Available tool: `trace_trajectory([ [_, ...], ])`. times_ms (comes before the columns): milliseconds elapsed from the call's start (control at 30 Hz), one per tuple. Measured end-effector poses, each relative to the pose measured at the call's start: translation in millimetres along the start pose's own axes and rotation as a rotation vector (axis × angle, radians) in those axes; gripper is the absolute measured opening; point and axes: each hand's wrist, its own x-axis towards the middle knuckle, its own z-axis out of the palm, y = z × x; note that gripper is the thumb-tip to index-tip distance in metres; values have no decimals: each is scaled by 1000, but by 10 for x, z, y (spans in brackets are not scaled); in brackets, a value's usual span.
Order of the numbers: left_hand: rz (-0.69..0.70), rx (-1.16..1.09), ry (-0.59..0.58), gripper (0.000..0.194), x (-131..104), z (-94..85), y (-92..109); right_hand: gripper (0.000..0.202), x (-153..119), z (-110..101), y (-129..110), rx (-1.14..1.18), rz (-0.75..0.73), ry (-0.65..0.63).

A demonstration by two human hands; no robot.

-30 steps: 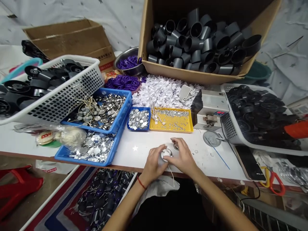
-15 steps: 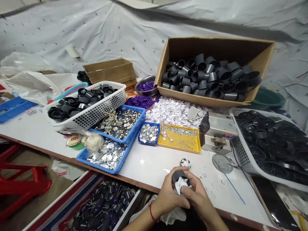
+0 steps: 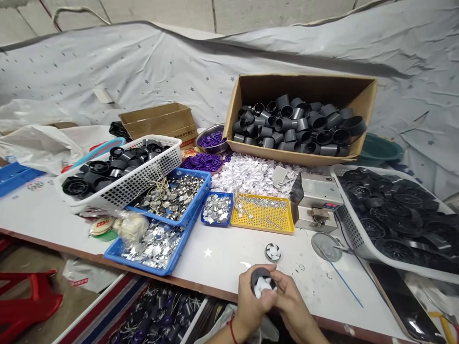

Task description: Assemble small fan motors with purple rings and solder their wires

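Observation:
Both my hands hold a short dark grey plastic tube (image 3: 257, 275) above the table's front edge. A white fan wheel (image 3: 263, 286) with slanted blades sits in its mouth, which faces me. My left hand (image 3: 246, 298) wraps the tube's left side, its thumb against the fan wheel. My right hand (image 3: 289, 297) closes on the right side with its fingers at the rim. Parts of the tube are hidden behind my fingers. Just beyond my hands, a second grey tube with white blades (image 3: 273, 252) stands on the white table (image 3: 229, 253).
Behind are a carton of grey tubes (image 3: 301, 155), a pile of white fan wheels (image 3: 247, 174) and a yellow tray (image 3: 263, 224). Blue trays (image 3: 168, 270) of metal parts and a white basket (image 3: 143, 165) stand left. A small machine (image 3: 319, 191) and another basket (image 3: 362, 239) stand right.
The camera view has tilted up a little, showing more wall. The tube is still in both hands; my left thumb now lies on the fan wheel, where my right thumb was.

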Motion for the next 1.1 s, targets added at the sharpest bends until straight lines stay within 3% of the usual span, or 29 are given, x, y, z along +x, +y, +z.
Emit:
trace_trajectory([
  [100,-41,24,8,66,75,-55,-25,36,108,32,68,18,-2,2],
  [300,-50,0,-115,74,147,-239,281,45,126,171,-33,19,-49,-49],
  [467,68,95,26,60,109,-224,169,41,115,169,-40,39,3,-129],
  [533,30,110,-55,59,201,-217,172,40,168,110,-30,82,10,-97],
  [633,-81,185,-340,62,425,-208,325,50,246,-32,-89,189,-28,22],
  [700,-130,282,-449,57,556,-187,447,62,270,-133,-165,228,-65,93],
  [767,-169,376,-470,39,633,-157,509,67,277,-213,-234,149,-79,127],
  [867,-206,454,-411,21,641,-119,462,59,292,-288,-278,-174,-106,138],
  [967,-210,451,-383,30,546,-98,366,54,335,-356,-277,-455,-258,153],
  [1100,-147,432,-549,43,590,-39,477,63,352,-507,-306,-444,-292,136],
])
